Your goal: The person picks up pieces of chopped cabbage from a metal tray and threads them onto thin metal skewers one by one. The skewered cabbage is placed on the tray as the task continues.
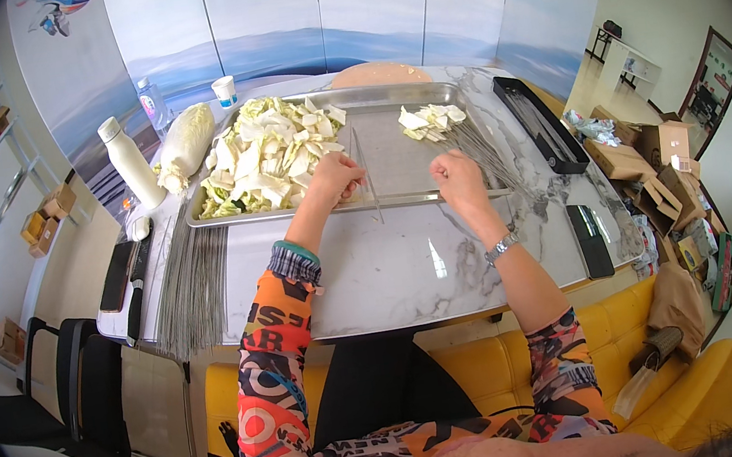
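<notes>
My left hand (337, 178) is over the front of a steel tray (383, 150), its fingertips pinched at a few thin metal skewers (368, 183) that cross the tray's front rim. A large heap of cut Chinese cabbage (275, 147) fills the tray's left side. My right hand (457, 176) is curled above the front rim farther right; whether anything is inside its fingers is hidden. Just beyond it, cabbage pieces (434, 122) sit at the far ends of a bundle of skewers (484, 150), which lies slanted over the tray's right side.
Left of the tray are a whole Chinese cabbage (188, 141), a white bottle (132, 163), loose skewers (192, 286) and a black-handled knife (135, 311). A paper cup (224, 92) stands behind. To the right lie a black box (540, 126) with skewers and a phone (591, 240).
</notes>
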{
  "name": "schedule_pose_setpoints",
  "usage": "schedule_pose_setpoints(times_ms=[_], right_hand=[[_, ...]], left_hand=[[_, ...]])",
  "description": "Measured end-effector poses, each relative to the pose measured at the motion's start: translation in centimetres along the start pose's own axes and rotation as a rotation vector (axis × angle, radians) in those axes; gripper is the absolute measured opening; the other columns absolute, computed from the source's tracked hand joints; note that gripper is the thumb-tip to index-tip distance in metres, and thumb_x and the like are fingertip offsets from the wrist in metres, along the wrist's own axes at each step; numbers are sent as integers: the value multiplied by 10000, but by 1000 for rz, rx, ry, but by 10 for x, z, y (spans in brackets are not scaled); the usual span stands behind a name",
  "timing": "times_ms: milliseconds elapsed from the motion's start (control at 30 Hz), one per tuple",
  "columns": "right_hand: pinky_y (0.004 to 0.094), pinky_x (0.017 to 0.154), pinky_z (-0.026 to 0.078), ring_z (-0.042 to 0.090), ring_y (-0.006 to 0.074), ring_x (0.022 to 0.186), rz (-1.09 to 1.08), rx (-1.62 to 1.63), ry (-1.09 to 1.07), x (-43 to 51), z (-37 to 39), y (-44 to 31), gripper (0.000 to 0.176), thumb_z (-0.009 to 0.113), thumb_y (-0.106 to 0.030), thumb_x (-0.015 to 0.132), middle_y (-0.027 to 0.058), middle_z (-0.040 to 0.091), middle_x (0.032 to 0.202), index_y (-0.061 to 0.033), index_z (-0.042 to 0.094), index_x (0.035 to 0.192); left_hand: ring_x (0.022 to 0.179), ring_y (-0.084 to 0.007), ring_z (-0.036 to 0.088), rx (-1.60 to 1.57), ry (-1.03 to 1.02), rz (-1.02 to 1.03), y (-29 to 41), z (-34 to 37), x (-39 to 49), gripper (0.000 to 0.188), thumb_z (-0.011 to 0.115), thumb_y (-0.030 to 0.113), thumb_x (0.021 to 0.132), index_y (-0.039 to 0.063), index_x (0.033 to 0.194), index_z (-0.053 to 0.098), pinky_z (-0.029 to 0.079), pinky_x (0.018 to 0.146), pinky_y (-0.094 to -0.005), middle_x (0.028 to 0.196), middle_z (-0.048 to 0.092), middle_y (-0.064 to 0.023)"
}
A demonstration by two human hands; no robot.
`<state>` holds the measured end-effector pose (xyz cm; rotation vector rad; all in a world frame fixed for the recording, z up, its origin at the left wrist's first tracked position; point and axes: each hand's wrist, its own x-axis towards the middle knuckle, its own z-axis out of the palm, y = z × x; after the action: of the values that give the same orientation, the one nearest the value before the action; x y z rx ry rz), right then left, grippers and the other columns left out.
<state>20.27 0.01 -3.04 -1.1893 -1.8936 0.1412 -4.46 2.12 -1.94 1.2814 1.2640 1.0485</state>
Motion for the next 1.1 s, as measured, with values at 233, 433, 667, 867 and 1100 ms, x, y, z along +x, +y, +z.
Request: schedule_pose_setpoints(times_ms=[233,433,667,867,1100], right_hand=[[254,590,454,555,103,613,106,458,-62,12,14,-17,108,638,-116,830,50,637,738,-16,643,871],[192,538,388,492,49,601,298,811,-191,26,27,-37,165,614,-159,872,8,606,737,4,633,892],[207,504,367,471,59,581,399,1032,-156,37,55,-56,189,583,-156,903,42,606,768,27,610,939],[206,493,361,471,63,573,430,1084,-133,42,66,-55,202,592,-148,899,39,603,770,38,612,974],[199,471,343,470,55,561,417,1184,-120,41,65,-54,210,589,-127,896,35,591,766,50,608,1008]], left_hand=[[458,-113,477,-135,56,160,-5,-1,-3,189,615,-14,811,-43,921,463,346,361,-234,687,569,-124],[457,-119,498,-150,110,214,0,2,-10,210,599,10,802,-17,942,444,371,366,-245,664,560,-94],[487,-91,486,-160,36,344,8,8,-23,198,617,22,846,9,946,446,345,380,-224,674,552,-58],[493,-77,481,-155,-56,354,17,16,-33,206,640,29,848,19,943,457,333,388,-214,670,570,-44],[506,-61,474,-183,-199,377,17,13,-37,165,643,57,862,29,916,489,328,407,-202,681,591,-40]])
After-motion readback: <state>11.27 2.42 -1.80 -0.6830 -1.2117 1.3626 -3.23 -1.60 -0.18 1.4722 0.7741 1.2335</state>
